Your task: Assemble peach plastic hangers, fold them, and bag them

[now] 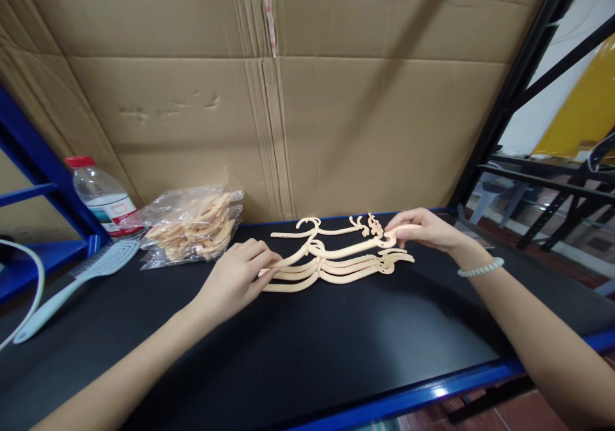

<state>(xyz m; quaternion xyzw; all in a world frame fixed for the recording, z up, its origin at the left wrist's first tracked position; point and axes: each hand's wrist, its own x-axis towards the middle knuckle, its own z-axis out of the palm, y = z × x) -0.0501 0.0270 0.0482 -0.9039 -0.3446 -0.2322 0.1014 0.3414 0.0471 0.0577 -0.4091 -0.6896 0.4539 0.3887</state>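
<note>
Between my two hands is a cream-coloured clothes hanger (348, 250), its hook pointing up and away from me. My left hand (243, 271) pinches its left arm, while my right hand (417, 226) grips the curved piece at its right end. Just beneath lie several matching hangers (346, 278), stacked on the black tabletop (307, 348). Behind them another hanger part (334, 231) rests close to the cardboard, beside a small cluster of curved cream pieces (372, 225).
Left of the hangers sit clear plastic bags (196, 226) full of cream pieces. A light blue hairbrush (91, 276), a red-capped bottle (103, 197) and a white cable (38, 271) are farther left. A cardboard wall (384, 111) closes off the back.
</note>
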